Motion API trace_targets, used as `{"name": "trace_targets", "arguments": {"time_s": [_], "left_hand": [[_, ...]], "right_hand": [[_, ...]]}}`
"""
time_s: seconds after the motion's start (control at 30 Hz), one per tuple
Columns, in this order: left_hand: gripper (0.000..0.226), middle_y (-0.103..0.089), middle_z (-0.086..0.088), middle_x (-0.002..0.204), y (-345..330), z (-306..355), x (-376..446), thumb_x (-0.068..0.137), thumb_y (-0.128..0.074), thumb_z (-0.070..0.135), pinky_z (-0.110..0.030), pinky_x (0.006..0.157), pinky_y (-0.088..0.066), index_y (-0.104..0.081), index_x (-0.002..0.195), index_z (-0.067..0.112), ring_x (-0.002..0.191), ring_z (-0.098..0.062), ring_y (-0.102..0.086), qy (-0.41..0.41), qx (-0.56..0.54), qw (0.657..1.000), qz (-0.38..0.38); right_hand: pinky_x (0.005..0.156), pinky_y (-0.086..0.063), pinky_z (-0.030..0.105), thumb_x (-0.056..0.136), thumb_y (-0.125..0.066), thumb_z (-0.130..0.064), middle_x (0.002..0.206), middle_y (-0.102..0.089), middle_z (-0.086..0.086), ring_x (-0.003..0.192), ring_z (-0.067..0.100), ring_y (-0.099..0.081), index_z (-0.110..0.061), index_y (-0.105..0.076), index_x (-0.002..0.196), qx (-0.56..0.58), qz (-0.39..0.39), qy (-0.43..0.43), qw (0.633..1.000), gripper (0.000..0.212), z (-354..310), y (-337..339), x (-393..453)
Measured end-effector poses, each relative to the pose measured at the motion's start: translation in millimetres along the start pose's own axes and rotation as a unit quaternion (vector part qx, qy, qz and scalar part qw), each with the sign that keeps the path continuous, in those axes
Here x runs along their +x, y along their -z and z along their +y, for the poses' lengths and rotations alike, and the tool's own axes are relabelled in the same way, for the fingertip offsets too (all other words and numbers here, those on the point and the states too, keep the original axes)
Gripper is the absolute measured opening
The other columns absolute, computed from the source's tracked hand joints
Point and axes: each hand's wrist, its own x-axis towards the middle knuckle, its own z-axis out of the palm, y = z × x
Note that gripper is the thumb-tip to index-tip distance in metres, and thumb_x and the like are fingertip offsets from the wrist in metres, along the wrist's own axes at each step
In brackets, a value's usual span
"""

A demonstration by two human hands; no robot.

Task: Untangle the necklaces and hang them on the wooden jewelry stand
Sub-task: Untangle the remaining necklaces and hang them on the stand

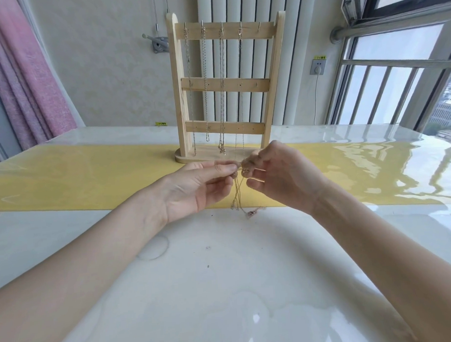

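Just in front of the wooden jewelry stand, both hands met above the yellow runner. The left hand pinched a thin gold necklace between thumb and forefinger, and the right hand pinched the same chain right beside it, its other fingers curled; so each grip was closed on the necklace. From the fingers the chain hung down in several strands that crossed each other, and its lower end with a small pendant lay on the white glossy worktop, near the front edge of the runner. The stand stood upright on its oval base, on the runner, behind the hands. Four chains hung from hooks on its top bar, and the fifth hook, at the right end, carried nothing
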Motion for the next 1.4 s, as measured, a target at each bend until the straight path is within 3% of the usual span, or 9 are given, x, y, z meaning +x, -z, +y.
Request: {"name": "trace_targets", "arguments": {"time_s": [0.17, 0.3, 0.47, 0.63, 0.97, 1.03, 1.1, 1.23, 1.4], "left_hand": [[0.009, -0.064, 0.002, 0.064, 1.1, 0.0, -1.0, 0.064, -0.066, 0.011, -0.016, 0.055, -0.053, -0.073, 0.064, 0.016, 0.054, -0.004, -0.059, 0.0, 0.033, 0.999, -0.02], [0.009, -0.064, 0.003, 0.065, 1.9, -1.8, 0.0, 0.072, -0.065, 0.01, -0.018, 0.058, -0.054, -0.068, 0.071, 0.019, 0.056, -0.008, -0.061, 0.007, 0.043, 0.999, 0.005], [0.016, -0.06, 0.0, 0.062, 1.5, -1.2, 1.9, 0.085, -0.058, 0.001, -0.018, 0.053, -0.052, -0.061, 0.076, 0.014, 0.051, -0.01, -0.057, 0.012, 0.002, 0.998, 0.062], [0.019, -0.059, 0.001, 0.06, 1.5, -1.3, 4.3, 0.085, -0.059, 0.003, -0.017, 0.049, -0.05, -0.058, 0.071, 0.016, 0.048, -0.009, -0.055, 0.007, -0.01, 0.996, 0.092], [0.019, -0.05, -0.001, 0.061, 8.6, 10.6, 6.2, 0.085, -0.049, 0.003, -0.028, 0.079, -0.054, -0.049, 0.067, 0.011, 0.052, -0.011, -0.048, 0.01, -0.066, 0.993, 0.093], [0.019, -0.051, 0.001, 0.057, 10.9, 11.7, 6.5, 0.085, -0.048, 0.004, -0.026, 0.08, -0.05, -0.048, 0.069, 0.014, 0.056, -0.012, -0.052, 0.0, -0.036, 0.994, 0.099], [0.021, -0.052, 0.003, 0.056, 9.8, 6.9, 7.5, 0.087, -0.047, 0.005, -0.025, 0.079, -0.045, -0.048, 0.07, 0.017, 0.063, -0.012, -0.057, -0.01, 0.036, 0.992, 0.117], [0.022, -0.051, 0.003, 0.069, 5.1, -2.8, 9.6, 0.091, -0.046, 0.003, -0.023, 0.078, -0.042, -0.052, 0.074, 0.015, 0.072, -0.01, -0.06, -0.056, 0.145, 0.971, 0.181], [0.02, -0.04, -0.004, 0.057, 0.9, 0.3, 11.2, 0.088, -0.041, -0.006, -0.028, 0.064, -0.059, -0.046, 0.074, 0.008, 0.044, -0.011, -0.051, -0.08, -0.174, 0.968, 0.159]], "right_hand": [[0.053, -0.041, 0.021, 0.074, -0.052, -0.014, 0.062, -0.051, 0.001, 0.061, 0.015, -0.046, -0.015, -0.049, 0.06, -0.012, -0.02, 0.014, 1.0, 0.014, -1.7, 1.1, 0.3], [0.055, -0.03, 0.022, 0.077, -0.056, -0.006, 0.06, -0.041, 0.0, 0.058, 0.012, -0.039, -0.016, -0.047, 0.066, -0.167, -0.033, 0.049, 0.984, 0.018, -2.5, 1.7, -0.6], [0.056, -0.033, 0.015, 0.079, -0.064, 0.003, 0.06, -0.045, -0.01, 0.055, 0.009, -0.037, -0.021, -0.044, 0.066, -0.51, 0.054, 0.225, 0.828, 0.033, 0.2, -2.2, 5.4], [0.051, -0.041, 0.03, 0.085, -0.062, -0.01, 0.065, -0.038, -0.023, 0.056, 0.006, -0.04, -0.016, -0.046, 0.081, -0.62, 0.095, 0.404, 0.666, 0.018, 6.7, -0.3, 3.6], [0.045, -0.039, 0.029, 0.083, -0.06, -0.01, 0.068, -0.058, -0.007, 0.074, 0.019, -0.044, -0.012, -0.054, 0.078, -0.731, 0.033, 0.375, 0.569, 0.008, 13.0, 16.3, 4.1], [0.05, -0.041, 0.028, 0.084, -0.06, -0.01, 0.064, -0.054, -0.013, 0.073, 0.019, -0.047, -0.011, -0.059, 0.078, -0.718, 0.052, 0.36, 0.594, 0.006, 12.6, 18.7, 5.1], [0.059, -0.04, 0.018, 0.084, -0.066, -0.008, 0.06, -0.047, -0.022, 0.065, 0.011, -0.046, -0.013, -0.063, 0.078, -0.654, 0.086, 0.341, 0.669, 0.009, 9.5, 15.0, 6.8], [0.05, -0.028, 0.017, 0.087, -0.065, -0.009, 0.049, -0.047, 0.007, 0.047, 0.01, -0.033, -0.022, -0.055, 0.073, -0.509, 0.122, 0.263, 0.81, 0.021, 1.6, 4.0, 5.7], [0.051, -0.032, 0.017, 0.092, -0.059, -0.008, 0.054, -0.05, 0.0, 0.048, 0.008, -0.04, -0.013, -0.054, 0.077, -0.282, 0.165, 0.187, 0.926, 0.016, -0.4, -0.4, 1.1]]}}
